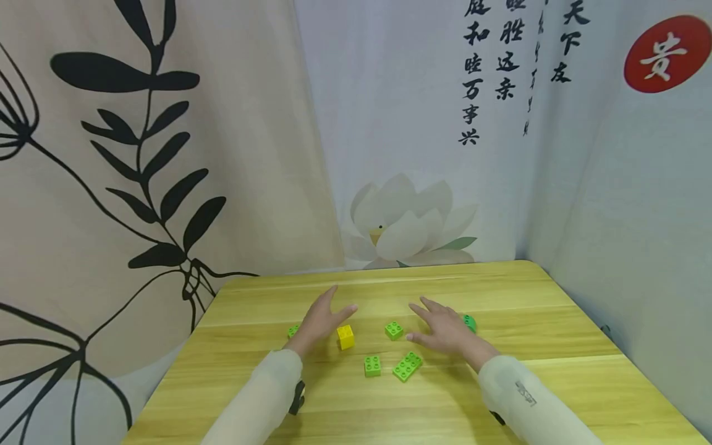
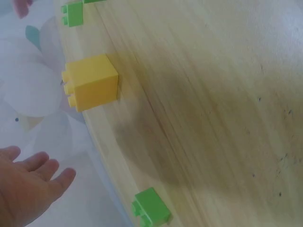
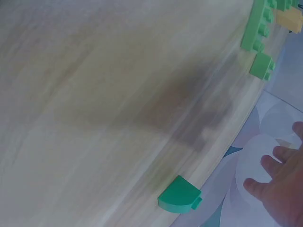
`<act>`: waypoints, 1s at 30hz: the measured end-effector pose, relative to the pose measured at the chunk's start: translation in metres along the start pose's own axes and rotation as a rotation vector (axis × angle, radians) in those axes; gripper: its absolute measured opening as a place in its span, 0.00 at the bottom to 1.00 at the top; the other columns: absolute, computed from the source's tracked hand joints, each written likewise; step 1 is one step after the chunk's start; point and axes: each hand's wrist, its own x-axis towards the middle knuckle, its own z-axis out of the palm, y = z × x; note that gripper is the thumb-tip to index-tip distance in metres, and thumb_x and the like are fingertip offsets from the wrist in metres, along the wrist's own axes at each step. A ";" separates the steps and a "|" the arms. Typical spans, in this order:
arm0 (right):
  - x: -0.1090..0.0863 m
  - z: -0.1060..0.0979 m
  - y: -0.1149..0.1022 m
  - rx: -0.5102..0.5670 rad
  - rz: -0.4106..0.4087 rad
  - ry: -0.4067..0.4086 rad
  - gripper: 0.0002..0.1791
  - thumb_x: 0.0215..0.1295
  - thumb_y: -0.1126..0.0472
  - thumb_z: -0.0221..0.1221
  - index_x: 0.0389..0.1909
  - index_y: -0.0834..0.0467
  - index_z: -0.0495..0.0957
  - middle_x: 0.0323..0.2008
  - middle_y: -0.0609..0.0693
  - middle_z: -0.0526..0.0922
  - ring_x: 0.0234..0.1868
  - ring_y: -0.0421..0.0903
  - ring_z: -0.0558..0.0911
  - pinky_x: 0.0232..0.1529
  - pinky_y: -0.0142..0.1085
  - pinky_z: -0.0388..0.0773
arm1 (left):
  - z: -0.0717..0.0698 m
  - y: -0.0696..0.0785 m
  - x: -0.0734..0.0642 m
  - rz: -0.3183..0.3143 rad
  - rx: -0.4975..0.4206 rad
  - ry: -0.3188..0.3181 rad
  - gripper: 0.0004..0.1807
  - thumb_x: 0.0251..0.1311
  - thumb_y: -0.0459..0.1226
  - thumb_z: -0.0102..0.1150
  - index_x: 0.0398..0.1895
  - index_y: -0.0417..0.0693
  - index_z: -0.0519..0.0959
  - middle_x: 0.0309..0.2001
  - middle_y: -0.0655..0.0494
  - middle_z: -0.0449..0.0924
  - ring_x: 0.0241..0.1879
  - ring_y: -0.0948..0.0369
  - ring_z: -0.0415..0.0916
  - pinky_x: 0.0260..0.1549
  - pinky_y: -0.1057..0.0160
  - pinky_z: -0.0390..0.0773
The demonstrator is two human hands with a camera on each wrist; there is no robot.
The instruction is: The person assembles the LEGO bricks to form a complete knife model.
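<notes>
My left hand (image 1: 321, 319) hovers over the table with fingers spread, holding nothing. Nearest to it are a yellow building block (image 1: 345, 337) and a light green block (image 1: 293, 331) that the wrist partly hides. My right hand (image 1: 444, 327), also spread and holding nothing, hangs above the table on the other side. Behind it peeks a darker green block (image 1: 470, 322), rounded on one side in the right wrist view. Between the hands lie a small light green block (image 1: 394, 330), another small green block (image 1: 372, 366) and a longer green block (image 1: 408, 366).
The blocks lie apart on a wooden table (image 1: 356, 414). Beyond its far edge hangs a printed curtain (image 1: 267, 154) with dark plants, a pale lotus and written characters. More curtain (image 1: 628, 204) runs along the right side.
</notes>
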 end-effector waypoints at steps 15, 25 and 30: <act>-0.008 0.006 -0.002 0.162 -0.017 -0.051 0.37 0.70 0.40 0.57 0.73 0.55 0.63 0.71 0.62 0.64 0.69 0.65 0.64 0.65 0.61 0.60 | 0.002 -0.008 -0.011 -0.102 -0.199 -0.014 0.53 0.59 0.67 0.57 0.77 0.44 0.54 0.72 0.36 0.59 0.70 0.39 0.58 0.63 0.38 0.62; -0.012 0.010 -0.003 0.280 -0.044 -0.077 0.37 0.70 0.43 0.58 0.72 0.57 0.64 0.68 0.62 0.68 0.64 0.64 0.71 0.61 0.60 0.67 | 0.008 -0.016 -0.012 -0.151 -0.260 0.011 0.51 0.57 0.64 0.62 0.76 0.45 0.58 0.67 0.40 0.66 0.66 0.42 0.63 0.61 0.41 0.66; -0.013 0.011 -0.002 0.365 -0.029 -0.108 0.36 0.68 0.47 0.62 0.72 0.58 0.65 0.64 0.62 0.71 0.60 0.63 0.74 0.57 0.58 0.72 | 0.011 -0.024 -0.014 -0.168 -0.301 0.013 0.50 0.57 0.62 0.64 0.75 0.45 0.59 0.67 0.41 0.67 0.66 0.43 0.63 0.61 0.42 0.67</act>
